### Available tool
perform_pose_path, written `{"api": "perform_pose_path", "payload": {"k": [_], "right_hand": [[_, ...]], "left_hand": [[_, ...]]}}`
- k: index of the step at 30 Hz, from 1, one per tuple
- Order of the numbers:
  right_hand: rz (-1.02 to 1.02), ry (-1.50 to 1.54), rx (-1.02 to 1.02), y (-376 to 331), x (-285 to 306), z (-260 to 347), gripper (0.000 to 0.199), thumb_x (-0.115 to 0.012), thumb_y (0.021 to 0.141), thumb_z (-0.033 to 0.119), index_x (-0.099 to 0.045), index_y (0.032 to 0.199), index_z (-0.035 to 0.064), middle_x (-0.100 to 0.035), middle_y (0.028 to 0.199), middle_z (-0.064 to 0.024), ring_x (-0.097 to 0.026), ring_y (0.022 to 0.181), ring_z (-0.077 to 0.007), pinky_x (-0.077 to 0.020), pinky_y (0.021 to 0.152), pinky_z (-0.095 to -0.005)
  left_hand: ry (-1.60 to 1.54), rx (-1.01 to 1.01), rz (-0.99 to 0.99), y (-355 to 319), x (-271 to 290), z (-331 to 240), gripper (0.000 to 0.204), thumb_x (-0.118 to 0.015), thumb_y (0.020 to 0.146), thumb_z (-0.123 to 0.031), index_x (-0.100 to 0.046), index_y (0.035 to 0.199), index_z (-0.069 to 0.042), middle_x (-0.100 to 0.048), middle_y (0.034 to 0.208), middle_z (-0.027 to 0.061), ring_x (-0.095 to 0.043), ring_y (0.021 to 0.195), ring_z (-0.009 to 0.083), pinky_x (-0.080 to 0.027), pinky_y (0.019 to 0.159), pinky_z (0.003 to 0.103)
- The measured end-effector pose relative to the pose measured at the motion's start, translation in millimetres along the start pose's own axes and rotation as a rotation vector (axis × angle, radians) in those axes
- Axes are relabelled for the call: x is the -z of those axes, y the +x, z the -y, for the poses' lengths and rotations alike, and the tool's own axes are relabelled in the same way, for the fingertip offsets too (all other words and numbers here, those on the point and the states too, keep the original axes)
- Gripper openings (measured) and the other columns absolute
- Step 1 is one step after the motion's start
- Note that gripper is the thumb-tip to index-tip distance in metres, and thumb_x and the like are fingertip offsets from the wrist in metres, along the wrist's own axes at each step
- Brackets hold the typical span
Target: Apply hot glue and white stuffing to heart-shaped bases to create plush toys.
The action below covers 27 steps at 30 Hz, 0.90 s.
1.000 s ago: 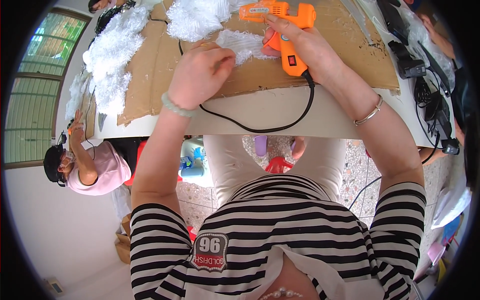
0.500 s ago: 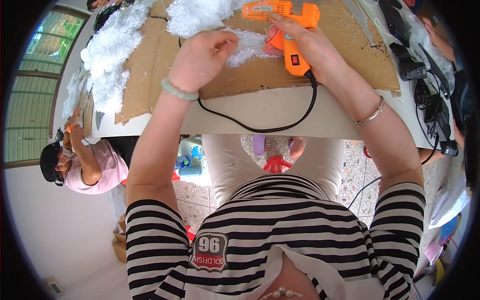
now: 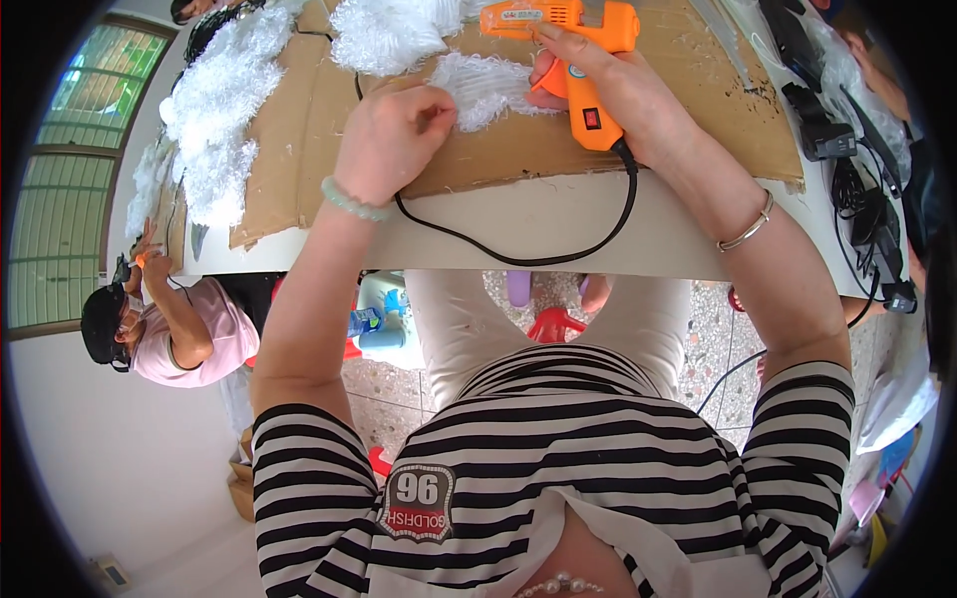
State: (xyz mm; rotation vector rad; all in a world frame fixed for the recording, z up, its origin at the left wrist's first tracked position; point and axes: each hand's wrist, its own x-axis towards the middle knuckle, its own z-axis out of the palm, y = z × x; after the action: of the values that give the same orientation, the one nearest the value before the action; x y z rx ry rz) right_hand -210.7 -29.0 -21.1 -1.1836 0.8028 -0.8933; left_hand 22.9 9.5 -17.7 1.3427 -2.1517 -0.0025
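Observation:
In my right hand (image 3: 643,105) is an orange hot glue gun (image 3: 590,95), gripped by its handle with the fingers at the trigger. Its nozzle side points left, and a black cord (image 3: 538,261) runs from the handle base across the table's near edge. My left hand (image 3: 394,130) is closed in a pinch at the left end of a flat piece of white fringed material (image 3: 486,88) on the cardboard (image 3: 478,164). Whatever the left fingertips hold, if anything, is too small to make out.
A fluffy white heap (image 3: 224,110) lies on the left and another white bundle (image 3: 389,35) at the back. Black adapters and cables (image 3: 862,199) crowd the right edge beside a metal blade-like strip (image 3: 720,40). A person in pink (image 3: 194,329) works at the far left.
My left hand has drawn a little left and down, away from the glue gun, uncovering more of the white fringed piece. The right hand with the glue gun has barely moved.

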Motion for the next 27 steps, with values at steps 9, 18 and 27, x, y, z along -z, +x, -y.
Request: {"api": "perform_pose_path", "payload": {"k": [9, 18, 27], "right_hand": [[-0.017, -0.004, -0.007, 1, -2, -1, 0.039, -0.057, 0.09, 0.036, -0.057, 0.111, 0.0026, -0.061, 0.087, -0.0043, -0.064, 0.083, -0.0173, -0.0491, 0.072, -0.0268], [-0.028, 0.022, 0.052, 1, -3, -2, 0.038, -0.058, 0.089, 0.039, -0.059, 0.099, 0.0023, -0.061, 0.086, -0.0044, -0.064, 0.08, -0.0179, -0.049, 0.072, -0.0266], [-0.013, -0.012, 0.008, 0, -3, 0, 0.037, -0.057, 0.089, 0.038, -0.06, 0.097, 0.0025, -0.061, 0.087, -0.0043, -0.064, 0.08, -0.0171, -0.049, 0.072, -0.0271]], "left_hand": [[0.072, -0.057, 0.077, 10, 3, -3, 0.009, -0.065, 0.077, -0.012, -0.066, 0.072, -0.004, -0.062, 0.067, 0.0094, -0.058, 0.065, 0.0262, -0.046, 0.059, 0.034], [-0.372, 0.285, -0.034, 15, 11, 4, 0.018, -0.065, 0.084, -0.018, -0.064, 0.084, -0.001, -0.059, 0.066, -0.0006, -0.05, 0.061, 0.0064, -0.042, 0.056, 0.023], [-0.25, 0.135, -0.098, 20, 12, 12, 0.011, -0.065, 0.082, -0.014, -0.068, 0.09, -0.006, -0.064, 0.071, 0.0061, -0.058, 0.066, 0.0103, -0.045, 0.06, 0.024]]}}
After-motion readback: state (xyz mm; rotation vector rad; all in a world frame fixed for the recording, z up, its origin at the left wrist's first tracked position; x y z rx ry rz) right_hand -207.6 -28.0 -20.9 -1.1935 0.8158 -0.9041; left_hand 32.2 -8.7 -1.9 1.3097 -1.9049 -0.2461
